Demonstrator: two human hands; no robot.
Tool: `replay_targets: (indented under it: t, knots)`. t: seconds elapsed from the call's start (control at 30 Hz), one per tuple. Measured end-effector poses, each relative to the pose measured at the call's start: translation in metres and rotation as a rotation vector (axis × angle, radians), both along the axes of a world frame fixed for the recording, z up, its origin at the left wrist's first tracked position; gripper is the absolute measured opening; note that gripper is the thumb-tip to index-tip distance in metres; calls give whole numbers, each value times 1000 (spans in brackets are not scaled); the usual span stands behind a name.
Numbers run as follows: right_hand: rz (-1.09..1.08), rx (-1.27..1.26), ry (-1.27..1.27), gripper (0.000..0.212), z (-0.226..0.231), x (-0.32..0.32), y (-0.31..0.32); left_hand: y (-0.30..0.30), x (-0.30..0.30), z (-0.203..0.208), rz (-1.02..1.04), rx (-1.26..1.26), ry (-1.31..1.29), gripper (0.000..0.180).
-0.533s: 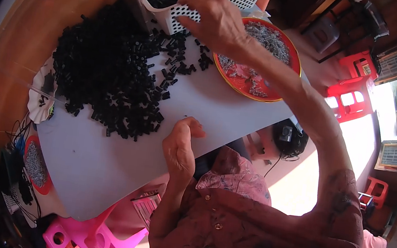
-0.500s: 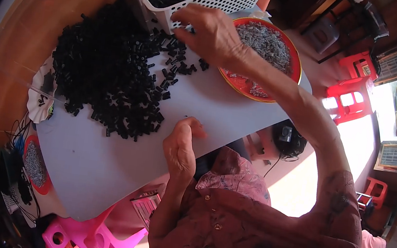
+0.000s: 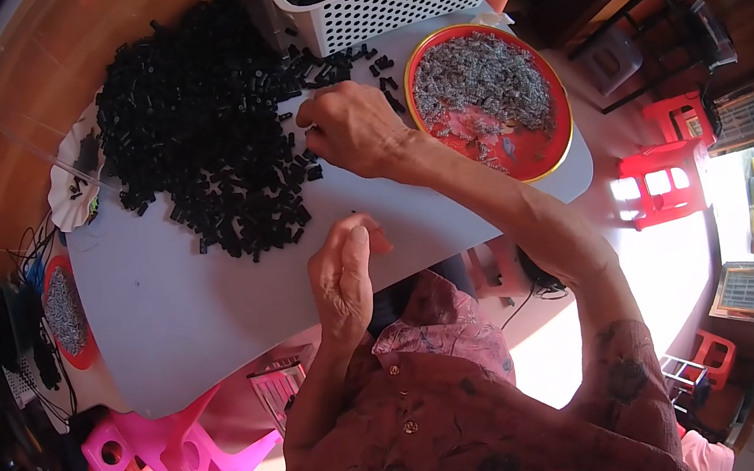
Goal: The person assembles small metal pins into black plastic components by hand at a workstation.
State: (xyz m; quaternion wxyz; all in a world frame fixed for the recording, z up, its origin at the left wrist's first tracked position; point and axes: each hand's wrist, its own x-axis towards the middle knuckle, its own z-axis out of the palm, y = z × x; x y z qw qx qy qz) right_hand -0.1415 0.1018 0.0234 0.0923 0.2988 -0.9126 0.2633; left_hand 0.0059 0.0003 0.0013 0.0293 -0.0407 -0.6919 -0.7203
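Note:
A big heap of short black tubular pieces [image 3: 202, 117] covers the far left of the table. My right hand [image 3: 353, 128] is at the heap's right edge, its fingers bent together and their tips close to loose black pieces. Whatever is between those fingertips is hidden. Nearer to me, my left hand [image 3: 344, 269] hovers by the table's front edge with thumb and fingers curled in; what it holds, if anything, I cannot make out. Right of the right hand stands a round red tray [image 3: 554, 159] with a yellow rim, bearing many small clear or silvery pieces [image 3: 483, 78].
A white perforated basket [image 3: 407, 9] with more black pieces stands at the back of the grey table [image 3: 195, 316]. A white fluted dish [image 3: 68, 195] and a red dish of silvery pieces [image 3: 67, 314] are at the left. A pink stool [image 3: 187, 449] is below; red stools [image 3: 665, 183] stand right.
My right hand has come down from the front of the basket toward me, to the right edge of the black heap. More of the red tray now shows. My left hand has barely moved.

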Motion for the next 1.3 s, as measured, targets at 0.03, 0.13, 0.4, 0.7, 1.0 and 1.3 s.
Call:
replay_targets:
  t: [0.03,0.13,0.4,0.7,1.0,1.3]
  knots:
    - [-11,-130,-93,20,1,6,6,0,0,-1,-2,0,-2,27]
    - [-34,-490,-514,19,13,31,24,0,-4,-1,52,26,-47,25]
    - [-26,-682,-654,12,-7,96,45,2,-8,0,90,-68,-84,23]
    - [29,-923,-641,15,-19,110,53,5,-5,-5,4,-235,75,23]
    - [22,-900,-385,12,-31,108,52,10,-6,-2,42,-438,159,28]
    - [-232,-247,75,14,3,73,150,10,-4,-1,15,-408,165,23]
